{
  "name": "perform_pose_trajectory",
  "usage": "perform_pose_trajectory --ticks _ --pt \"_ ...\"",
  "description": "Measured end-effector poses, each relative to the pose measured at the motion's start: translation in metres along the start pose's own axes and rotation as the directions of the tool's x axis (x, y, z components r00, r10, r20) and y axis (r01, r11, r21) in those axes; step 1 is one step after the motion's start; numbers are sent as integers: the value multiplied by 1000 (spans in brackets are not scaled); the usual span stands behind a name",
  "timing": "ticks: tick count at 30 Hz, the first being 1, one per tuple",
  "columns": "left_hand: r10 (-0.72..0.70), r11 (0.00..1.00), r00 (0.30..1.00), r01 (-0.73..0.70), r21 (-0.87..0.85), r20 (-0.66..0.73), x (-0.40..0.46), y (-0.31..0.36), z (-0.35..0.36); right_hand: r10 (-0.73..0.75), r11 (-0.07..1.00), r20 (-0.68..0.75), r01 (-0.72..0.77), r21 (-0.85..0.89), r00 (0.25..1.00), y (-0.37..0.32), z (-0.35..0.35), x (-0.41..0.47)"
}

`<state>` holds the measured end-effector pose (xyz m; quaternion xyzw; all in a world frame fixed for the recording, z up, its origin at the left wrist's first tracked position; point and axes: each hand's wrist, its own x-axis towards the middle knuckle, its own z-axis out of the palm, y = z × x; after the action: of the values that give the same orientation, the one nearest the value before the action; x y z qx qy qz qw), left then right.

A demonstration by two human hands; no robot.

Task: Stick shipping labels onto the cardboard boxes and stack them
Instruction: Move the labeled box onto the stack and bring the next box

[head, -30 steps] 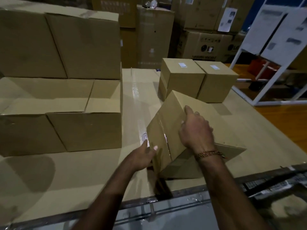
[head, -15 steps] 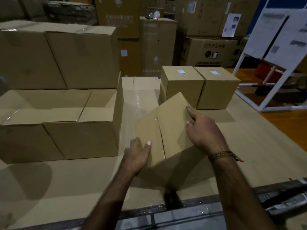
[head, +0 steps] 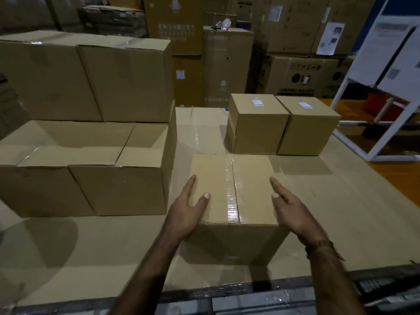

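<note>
A plain cardboard box point(head: 218, 185) stands upright on the cardboard-covered table point(head: 345, 214), its clear-taped seam facing up and no label visible on it. My left hand point(head: 184, 214) touches its left edge, thumb on the top face and straight fingers along the side. At the box's right edge my right hand point(head: 293, 212) lies with fingers straight. Just behind stand two smaller boxes side by side, a left one point(head: 256, 133) and a right one point(head: 306, 135), each with a white label on top.
Several large boxes point(head: 91, 160) are stacked in two tiers on the left of the table, close to the box. A white board stand point(head: 372, 123) is off the table's right side. Tall cartons fill the background. The table's front edge point(head: 250, 289) runs below my arms.
The box was tilted on one edge and turned in my hands; now it sits flat with the taped seam up. Both hands have moved from its faces to its left and right edges.
</note>
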<state>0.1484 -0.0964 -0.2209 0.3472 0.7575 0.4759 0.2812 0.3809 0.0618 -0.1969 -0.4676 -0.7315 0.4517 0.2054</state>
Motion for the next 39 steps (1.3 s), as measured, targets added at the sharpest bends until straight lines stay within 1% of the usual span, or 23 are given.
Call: perform_pose_trajectory --ticks 5,10,14,20,25,30,35,37,39 --pt "-22 997 999 24 -75 33 0 -1 -4 -17 998 6 16 59 1000 4 1 2" --pt "-36 979 999 35 -202 -2 -3 -5 -2 -21 990 50 14 143 999 12 -2 5" --pt "-41 957 999 34 -289 -17 -6 -12 1 -25 975 49 14 222 998 16 -1 3" --pt "-51 968 998 39 -248 -43 -3 -18 6 -63 971 10 59 230 998 25 6 6" --pt "-43 973 998 34 -227 -34 -11 -17 6 -129 973 9 125 194 992 29 5 -1" --pt "-14 976 1000 11 -219 -10 -32 -17 3 -147 973 -26 149 178 989 26 7 -27" --pt "87 972 996 -90 -219 -23 -86 -26 0 -167 969 -129 187 162 977 22 15 -83" --pt "141 968 989 -146 -203 -42 -109 -34 -3 -174 960 -188 209 187 967 23 23 -110" --pt "166 963 985 -173 -207 -49 -129 -40 -15 -165 953 -228 215 213 960 18 34 -136"
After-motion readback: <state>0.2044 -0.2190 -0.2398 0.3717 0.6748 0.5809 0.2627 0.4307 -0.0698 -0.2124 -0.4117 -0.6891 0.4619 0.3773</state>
